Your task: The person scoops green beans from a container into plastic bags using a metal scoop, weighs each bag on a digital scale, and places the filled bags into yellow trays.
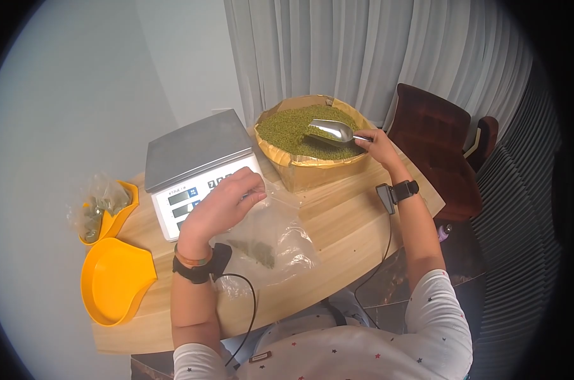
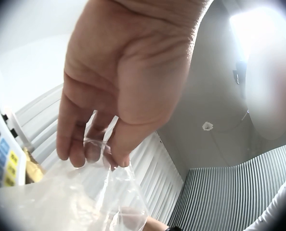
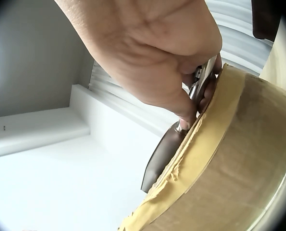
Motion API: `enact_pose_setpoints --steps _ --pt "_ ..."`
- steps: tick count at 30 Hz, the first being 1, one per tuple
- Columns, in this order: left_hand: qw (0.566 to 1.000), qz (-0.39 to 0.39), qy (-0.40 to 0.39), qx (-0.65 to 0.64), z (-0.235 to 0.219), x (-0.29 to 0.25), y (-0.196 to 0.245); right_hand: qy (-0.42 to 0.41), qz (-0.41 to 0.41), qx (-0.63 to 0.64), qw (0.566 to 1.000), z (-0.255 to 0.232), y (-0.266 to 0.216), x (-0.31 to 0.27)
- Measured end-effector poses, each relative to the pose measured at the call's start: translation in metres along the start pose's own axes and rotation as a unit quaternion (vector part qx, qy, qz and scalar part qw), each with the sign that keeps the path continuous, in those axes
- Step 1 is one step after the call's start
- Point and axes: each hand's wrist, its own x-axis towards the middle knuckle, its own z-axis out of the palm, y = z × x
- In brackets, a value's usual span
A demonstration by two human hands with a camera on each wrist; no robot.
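My left hand (image 1: 227,201) pinches the rim of a clear plastic bag (image 1: 287,237) between thumb and fingers, as the left wrist view also shows at the bag's edge (image 2: 102,154). A small heap of green granules (image 1: 258,252) lies low inside the bag. My right hand (image 1: 381,149) grips the handle of a metal scoop (image 1: 338,130), its fingers curled round it in the right wrist view. The scoop's bowl is over the green granules (image 1: 280,126) that fill a cardboard box (image 1: 322,174) with a taped, ragged rim.
A white weighing scale (image 1: 198,152) with a grey platform stands left of the box. Two yellow trays lie at the left: an empty-looking one (image 1: 113,278) and one with bagged green goods (image 1: 109,215). A dark red chair (image 1: 433,139) stands right of the wooden table (image 1: 338,221).
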Motion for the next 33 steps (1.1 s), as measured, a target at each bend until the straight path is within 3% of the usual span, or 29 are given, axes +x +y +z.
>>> enact_pose_setpoints --steps 6,10,16,20,22,23,25,26,28,33 --pt "0.999 0.01 -0.033 -0.001 -0.006 -0.001 -0.001 0.005 -0.013 -0.041 0.999 -0.002 -0.005 -0.004" --pt "0.999 0.036 -0.013 0.006 -0.004 -0.002 -0.008 -0.019 -0.028 -0.033 0.999 -0.009 -0.023 -0.008" --pt "1.0 0.011 -0.024 -0.015 -0.004 -0.003 -0.007 -0.148 -0.086 0.008 0.985 -0.013 -0.082 -0.029" --pt "0.999 0.025 -0.006 -0.018 -0.004 -0.004 -0.009 -0.184 -0.121 0.018 0.975 -0.004 -0.11 -0.04" --pt "0.999 0.029 -0.004 -0.021 -0.004 -0.005 -0.009 -0.181 -0.2 -0.08 0.96 0.0 -0.137 -0.052" --pt "0.999 0.035 -0.001 -0.018 -0.004 -0.005 -0.009 -0.19 -0.199 -0.076 0.959 0.003 -0.149 -0.057" --pt "0.999 0.046 0.0 -0.009 -0.003 -0.005 -0.013 -0.151 -0.28 -0.207 0.925 0.009 -0.168 -0.066" --pt "0.999 0.04 0.0 -0.009 -0.004 -0.006 -0.011 -0.156 -0.281 -0.204 0.925 0.013 -0.174 -0.071" --pt "0.999 0.011 -0.034 0.001 -0.009 -0.006 -0.006 -0.1 -0.357 -0.267 0.89 0.02 -0.183 -0.082" --pt "1.0 0.016 -0.022 0.004 -0.009 -0.008 -0.008 -0.069 -0.39 -0.29 0.871 0.028 -0.195 -0.094"
